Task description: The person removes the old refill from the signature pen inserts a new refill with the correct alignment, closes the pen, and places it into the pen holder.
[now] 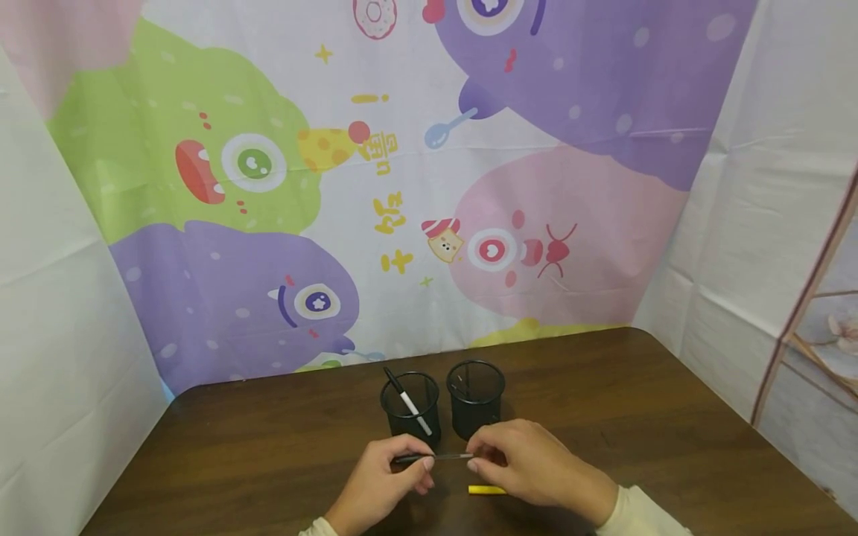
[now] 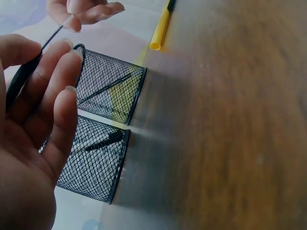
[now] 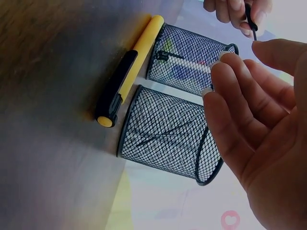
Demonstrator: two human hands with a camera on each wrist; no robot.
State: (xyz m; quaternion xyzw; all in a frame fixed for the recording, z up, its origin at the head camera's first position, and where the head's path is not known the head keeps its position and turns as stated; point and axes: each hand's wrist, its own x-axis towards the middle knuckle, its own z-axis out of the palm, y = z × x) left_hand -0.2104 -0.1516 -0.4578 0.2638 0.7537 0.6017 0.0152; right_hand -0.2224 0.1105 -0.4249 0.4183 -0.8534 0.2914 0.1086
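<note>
Left hand (image 1: pixel 383 472) pinches a slim tool (image 2: pixel 22 78); whether the right hand (image 1: pixel 532 463) grips its tip is unclear.

In the head view, yellow marker (image 1: pixel 487 490) partly hidden behind right hand (image 1: pixel 529 463); tip of slim tool (image 1: pixel 406 458) too small for clarity

Downward head view, wrist close-ups sharing cups (image 3: pixel 165 134)

Black and yellow, brown table (image 1: pixel 268 454)
Cups (image 1: pixel 477 418) are black mesh, the slim tool (image 2: pixel 23 75) black-handled, the marker (image 1: pixel 410 403) black-and-white; nearer the front edge, the pen (image 3: pixel 130 72) is yellow-and-black. The white cloth (image 1: pixel 402 313) is patterned purple, green and pink.
</note>
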